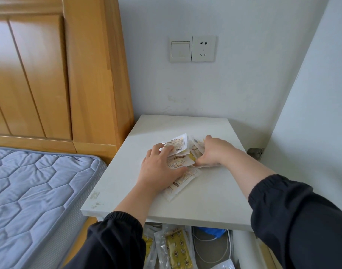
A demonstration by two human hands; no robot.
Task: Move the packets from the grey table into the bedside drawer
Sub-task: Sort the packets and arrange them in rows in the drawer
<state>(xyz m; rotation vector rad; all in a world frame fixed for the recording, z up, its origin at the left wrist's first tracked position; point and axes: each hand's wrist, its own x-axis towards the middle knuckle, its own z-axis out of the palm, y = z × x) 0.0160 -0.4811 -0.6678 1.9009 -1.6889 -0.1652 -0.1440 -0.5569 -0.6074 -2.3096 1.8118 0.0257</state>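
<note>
Sleeves (116,243) of dark cloth frame our view at the bottom. Between them the drawer (242,249) stands open under the table edge, holding yellow packets (178,247) and a white cable (211,239). Farther out, on the table (214,191), the loose packets (180,160) lie in a pile under our hands. Our left hand (160,167) lies flat on the pile, straight fingers pressing down. Our right hand (212,152) curls its fingers round the pile's right edge and grips it. To the left lie the mattress (40,187) and the wooden headboard (50,74). On the wall behind sit a switch (180,49) and a socket (203,48).
</note>
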